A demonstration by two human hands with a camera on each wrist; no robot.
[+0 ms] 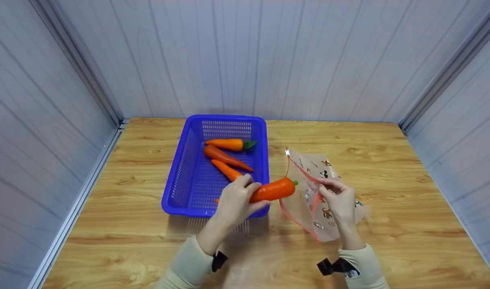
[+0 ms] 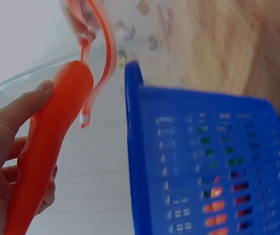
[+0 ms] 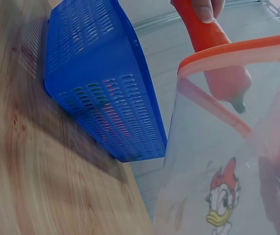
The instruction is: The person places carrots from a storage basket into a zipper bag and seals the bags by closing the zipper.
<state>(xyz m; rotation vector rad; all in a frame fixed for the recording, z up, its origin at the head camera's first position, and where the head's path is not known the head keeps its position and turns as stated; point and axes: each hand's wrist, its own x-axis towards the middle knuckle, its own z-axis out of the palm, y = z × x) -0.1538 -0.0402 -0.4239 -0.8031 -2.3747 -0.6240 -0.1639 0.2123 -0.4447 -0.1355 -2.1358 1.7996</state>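
Note:
My left hand (image 1: 236,200) grips a thick orange carrot (image 1: 275,190) over the right rim of the blue basket. The carrot's short green stem points right, at the open mouth of a clear zip bag (image 1: 299,200). Through the plastic, the right wrist view shows that stem end (image 3: 228,85). Orange-red strips and a white slider (image 1: 287,153) edge the bag; cartoon figures (image 3: 223,198) are printed on it. My right hand (image 1: 339,200) pinches the bag's mouth edge between thumb and fingers, holding it apart from the other edge.
Inside the blue plastic basket (image 1: 228,117) lie an orange carrot with green leaves (image 1: 228,144), a darker one (image 1: 226,156) and another orange one (image 1: 224,168). Pale panels (image 1: 245,60) enclose the wooden table (image 1: 409,192) at the back and both sides.

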